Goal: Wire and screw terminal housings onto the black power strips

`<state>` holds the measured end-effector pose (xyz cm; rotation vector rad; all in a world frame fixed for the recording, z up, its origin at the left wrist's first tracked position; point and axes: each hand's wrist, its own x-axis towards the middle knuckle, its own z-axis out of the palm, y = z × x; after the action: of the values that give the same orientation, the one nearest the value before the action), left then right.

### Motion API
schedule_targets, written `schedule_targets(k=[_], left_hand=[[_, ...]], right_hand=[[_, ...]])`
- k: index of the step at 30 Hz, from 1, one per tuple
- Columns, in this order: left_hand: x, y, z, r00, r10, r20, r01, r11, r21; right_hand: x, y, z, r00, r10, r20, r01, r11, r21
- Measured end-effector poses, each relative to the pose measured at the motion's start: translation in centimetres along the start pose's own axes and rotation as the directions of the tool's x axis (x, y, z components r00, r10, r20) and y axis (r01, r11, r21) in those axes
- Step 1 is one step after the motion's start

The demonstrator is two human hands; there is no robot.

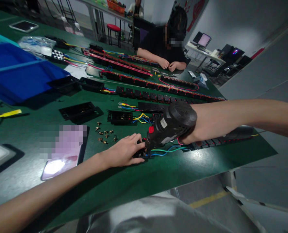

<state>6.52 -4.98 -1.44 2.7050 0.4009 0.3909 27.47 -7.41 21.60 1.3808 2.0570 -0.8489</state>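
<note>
My left hand [122, 150] presses on a black socket housing [141, 153], with its fingertips at the housing's edge. Blue, green and yellow wires run from the housing to the right. My right hand [189, 127] grips a black electric screwdriver [170, 124] with a red button, and its tip points down into the housing. The tip itself is hidden by the tool body. Several small brass terminals and screws [105, 134] lie to the left of my left hand. A long black power strip [212, 144] lies under my right forearm.
Rows of black power strips with red and coloured wiring [144, 84] cover the green workbench [124, 181]. A blue plastic bin [17, 71] sits at far left, a pixelated phone [63, 152] near my left arm. A co-worker's hands [168, 64] rest across the bench.
</note>
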Motion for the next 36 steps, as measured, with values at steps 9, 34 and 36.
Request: schedule_targets(k=[9,34,36], left_hand=[[0.04,-0.04,-0.07,0.999,0.005,0.043,-0.006,1.0,0.017],[0.05,0.0,-0.08,0.999,0.006,0.037,-0.006,1.0,0.007],[0.06,-0.01,-0.06,0.999,0.009,0.035,-0.009,1.0,0.006]], right_hand=[[-0.16,0.17,0.03,1.0,-0.001,-0.004,0.001,0.999,0.054],[-0.33,0.2,0.18,0.998,-0.056,-0.023,0.058,0.992,0.111],[-0.38,0.23,0.31,0.997,-0.064,-0.037,0.069,0.989,0.132]])
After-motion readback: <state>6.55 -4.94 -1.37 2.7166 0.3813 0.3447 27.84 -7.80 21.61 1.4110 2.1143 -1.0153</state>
